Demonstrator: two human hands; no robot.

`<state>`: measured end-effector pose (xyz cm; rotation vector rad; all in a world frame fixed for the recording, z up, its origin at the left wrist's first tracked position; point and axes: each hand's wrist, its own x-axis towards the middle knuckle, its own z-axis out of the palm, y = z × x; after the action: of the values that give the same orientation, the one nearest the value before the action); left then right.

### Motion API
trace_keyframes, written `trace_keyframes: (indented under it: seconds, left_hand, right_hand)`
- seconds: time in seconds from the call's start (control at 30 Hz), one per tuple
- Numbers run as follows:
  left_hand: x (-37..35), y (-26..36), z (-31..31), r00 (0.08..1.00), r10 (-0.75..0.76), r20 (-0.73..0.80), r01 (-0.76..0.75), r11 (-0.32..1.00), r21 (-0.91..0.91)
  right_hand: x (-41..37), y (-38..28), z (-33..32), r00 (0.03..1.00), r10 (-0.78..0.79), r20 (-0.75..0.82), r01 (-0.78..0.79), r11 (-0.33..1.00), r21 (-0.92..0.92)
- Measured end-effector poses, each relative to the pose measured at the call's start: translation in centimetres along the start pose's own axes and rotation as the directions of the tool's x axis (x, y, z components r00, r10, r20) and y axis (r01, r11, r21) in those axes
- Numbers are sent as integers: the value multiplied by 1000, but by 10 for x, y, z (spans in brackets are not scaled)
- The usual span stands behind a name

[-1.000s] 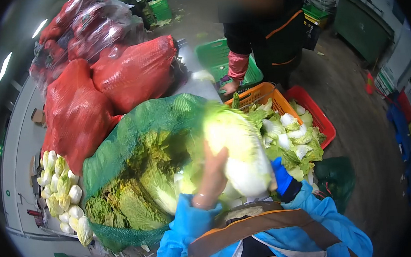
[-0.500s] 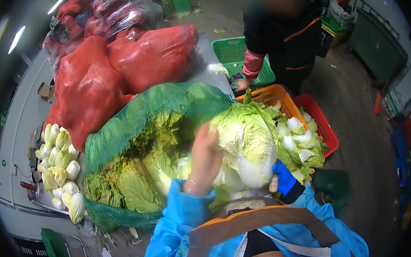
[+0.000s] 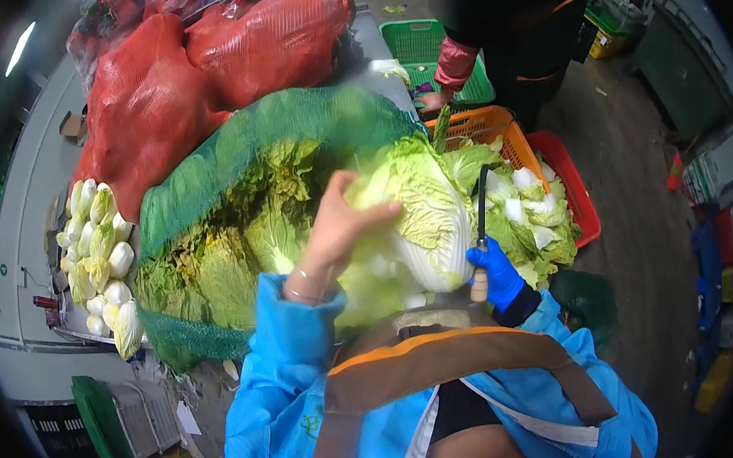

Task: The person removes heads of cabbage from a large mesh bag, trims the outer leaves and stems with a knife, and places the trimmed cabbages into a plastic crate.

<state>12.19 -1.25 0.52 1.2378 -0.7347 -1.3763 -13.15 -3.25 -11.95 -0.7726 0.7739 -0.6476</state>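
Pale green napa cabbage head (image 3: 421, 216) has swung in close to the chest, the green mesh sack (image 3: 208, 181) at its 9 o'clock. Bare left hand (image 3: 337, 231) clamps its top. Blue-gloved right hand (image 3: 497, 272) now grips a wooden-handled knife (image 3: 479, 220) upright at 3 o'clock: a trimming stance, I'd judge.

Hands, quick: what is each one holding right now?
Left hand: bare, closed around the large pale green leafy cabbage.
Right hand: blue-gloved, closed on the wooden-handled dark-bladed knife.
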Motion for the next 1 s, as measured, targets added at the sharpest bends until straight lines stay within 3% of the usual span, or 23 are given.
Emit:
trace_keyframes:
  seconds: [0.07,0.1,0.17,0.2,0.23,0.27,0.33,0.37,0.4,0.43,0.47,0.53,0.57,0.6,0.67,0.73,0.8,0.83,0.87,0.93,0.97,1.0]
  left_hand:
    - [6,-8,-3,984,162,-71,-150,978,145]
    - [11,-18,-7,957,254,-140,-193,919,344]
    - [5,-36,5,964,207,-169,-163,956,243]
    - [1,-43,17,969,160,-187,-135,981,138]
    - [-4,-48,29,989,102,-106,-95,993,65]
    - [2,-55,41,956,254,-145,-214,946,246]
    - [8,-61,44,977,188,-102,-202,966,-162]
    - [12,-56,39,984,179,11,-166,933,-319]
    - [13,-52,30,976,180,125,-104,882,-460]
    - [12,-52,26,966,65,251,95,812,-576]
    - [10,-54,29,965,68,255,95,811,-577]
    - [10,-56,42,969,75,237,81,809,-583]
    - [3,-49,59,987,162,17,-139,891,-433]
    - [5,-49,58,986,166,17,-142,889,-435]
    - [13,-52,52,985,170,-8,-168,969,-181]
    - [18,-59,47,981,181,-66,-187,978,-90]
    - [19,-60,45,955,190,-226,-203,978,-36]
    - [19,-64,49,868,420,-263,-412,907,91]
    - [17,-62,52,872,412,-263,-402,911,92]
    - [11,-52,57,778,506,-372,-504,857,111]
    - [-1,-42,52,838,419,-350,-379,908,178]
    - [-3,-47,44,905,354,-238,-378,924,-62]
  right_hand:
    - [1,2,6,994,-72,78,68,996,50]
    - [2,4,6,996,-74,47,68,990,121]
    - [1,-2,18,997,-80,17,76,979,188]
    - [-5,-15,36,989,-144,-29,146,985,91]
    - [-6,-27,48,973,-220,-67,219,976,-13]
    - [-7,-32,52,956,-282,-80,270,954,-129]
    - [-6,-31,34,940,-340,-18,331,925,-186]
    - [-4,-34,22,937,-350,-16,340,920,-195]
    - [-4,-37,9,965,-260,45,256,964,73]
    - [-4,-38,1,974,-184,128,133,935,329]
    - [0,-38,4,973,-91,213,39,971,237]
    - [1,-3,9,973,25,228,-136,863,486]
    - [7,13,4,990,-16,140,-46,902,430]
    - [6,16,2,990,-18,142,-44,904,426]
    - [8,13,0,983,77,165,-132,924,360]
    - [7,3,1,972,-3,237,-76,944,321]
    - [11,8,-1,980,-200,-2,198,966,169]
    - [16,14,-10,980,-197,-7,196,966,171]
    - [23,25,-23,978,-203,-46,208,965,160]
    - [23,31,-25,977,-193,-89,205,966,158]
    - [19,23,-18,987,-139,-85,152,974,170]
    - [13,17,-11,993,-83,-82,97,979,182]
